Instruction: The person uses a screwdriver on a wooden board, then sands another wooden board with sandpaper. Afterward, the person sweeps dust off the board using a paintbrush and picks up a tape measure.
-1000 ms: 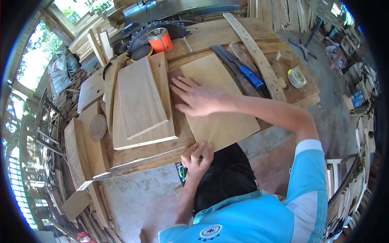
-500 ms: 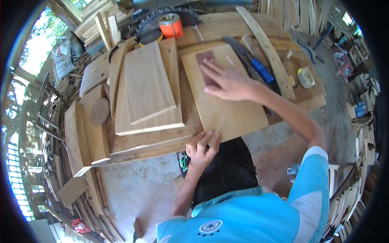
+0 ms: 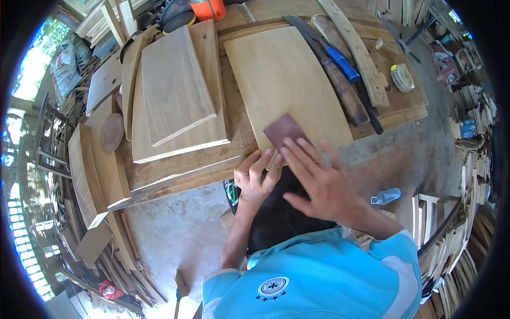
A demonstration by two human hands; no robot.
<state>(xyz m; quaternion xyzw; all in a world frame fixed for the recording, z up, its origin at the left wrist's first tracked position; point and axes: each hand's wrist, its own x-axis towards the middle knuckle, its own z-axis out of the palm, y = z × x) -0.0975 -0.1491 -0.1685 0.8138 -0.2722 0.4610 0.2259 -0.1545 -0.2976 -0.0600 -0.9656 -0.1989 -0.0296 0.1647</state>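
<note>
Sandpaper point(image 3: 283, 129) touches spread right hand point(image 3: 321, 186); curled left hand point(image 3: 257, 173), grip unclear, touches board point(image 3: 289, 74) on bench point(image 3: 239, 142) above concrete floor point(image 3: 170, 228).

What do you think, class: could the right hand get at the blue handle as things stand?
Probably yes: nothing covers the blue handle beyond the board, though the right hand would first leave the reddish sheet.

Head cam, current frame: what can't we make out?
All in the head view:
Light board: underside hidden, facing away from the camera.
Reddish-brown sheet: underside hidden against the board; one corner covered by the right hand.
Orange can: top cut off by the upper picture edge.
Round yellow-edged item: markings too small to read.
</note>
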